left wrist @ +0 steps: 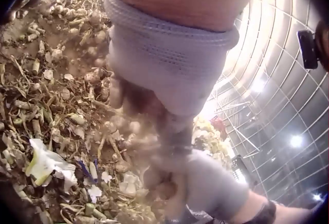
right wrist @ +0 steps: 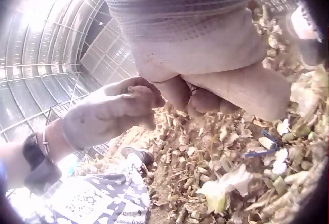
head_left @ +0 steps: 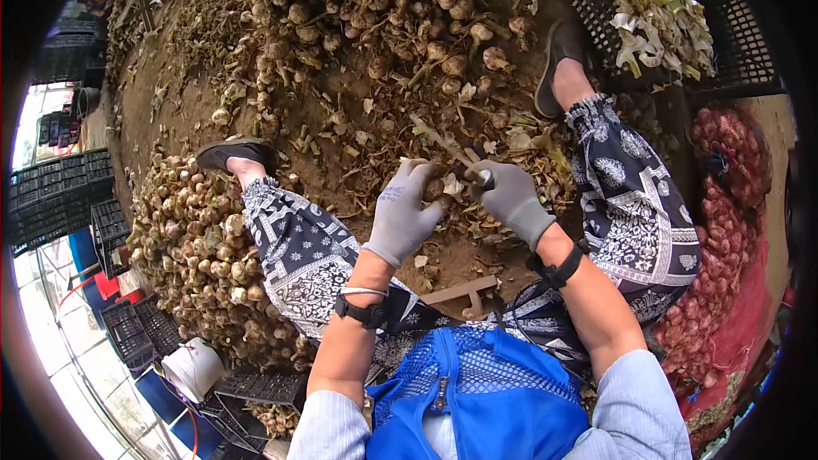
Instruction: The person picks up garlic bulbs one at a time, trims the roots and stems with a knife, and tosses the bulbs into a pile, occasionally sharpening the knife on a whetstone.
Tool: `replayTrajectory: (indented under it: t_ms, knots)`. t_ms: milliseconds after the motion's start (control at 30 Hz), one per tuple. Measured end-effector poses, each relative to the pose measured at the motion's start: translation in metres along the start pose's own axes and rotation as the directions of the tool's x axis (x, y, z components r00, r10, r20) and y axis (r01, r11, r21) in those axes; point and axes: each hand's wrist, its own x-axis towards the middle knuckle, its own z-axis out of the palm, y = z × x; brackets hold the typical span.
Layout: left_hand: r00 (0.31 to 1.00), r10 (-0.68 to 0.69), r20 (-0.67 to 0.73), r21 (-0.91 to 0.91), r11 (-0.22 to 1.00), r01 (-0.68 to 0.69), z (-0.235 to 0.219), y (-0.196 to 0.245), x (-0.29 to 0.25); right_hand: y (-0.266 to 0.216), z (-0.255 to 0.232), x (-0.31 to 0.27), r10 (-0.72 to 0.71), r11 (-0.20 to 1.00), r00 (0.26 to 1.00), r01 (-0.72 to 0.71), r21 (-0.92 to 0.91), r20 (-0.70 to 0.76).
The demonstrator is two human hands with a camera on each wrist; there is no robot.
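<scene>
In the head view, my gloved left hand [head_left: 407, 211] grips a brownish garlic bulb [head_left: 434, 191] between thumb and fingers. Facing it, my gloved right hand [head_left: 514, 198] is curled round a small tool [head_left: 484, 178] with a shiny end; most of it is hidden in the fist, and I cannot tell its kind. A dry garlic stalk [head_left: 443, 138] slants up and away between the two hands. In the right wrist view the left hand [right wrist: 110, 113] appears close beside the right hand's fingers.
Loose garlic bulbs [head_left: 213, 247] are heaped at the left, with another pile [head_left: 375, 8] ahead. A black crate [head_left: 588, 0] of pale trimmings stands at upper right, near red net sacks [head_left: 724, 238]. Stacked crates [head_left: 60, 196] and a white bucket [head_left: 192, 370] are far left. Dry scraps litter the ground.
</scene>
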Motion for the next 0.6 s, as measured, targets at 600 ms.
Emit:
replayTrajectory:
  t_ms: [600]
  knots:
    - [0.823,-0.569,0.014,0.845,0.446,0.294,-0.197,0.003,-0.085,0.035,0.005,0.020,0.269,0.920,0.962,-0.270,0.286,0.044]
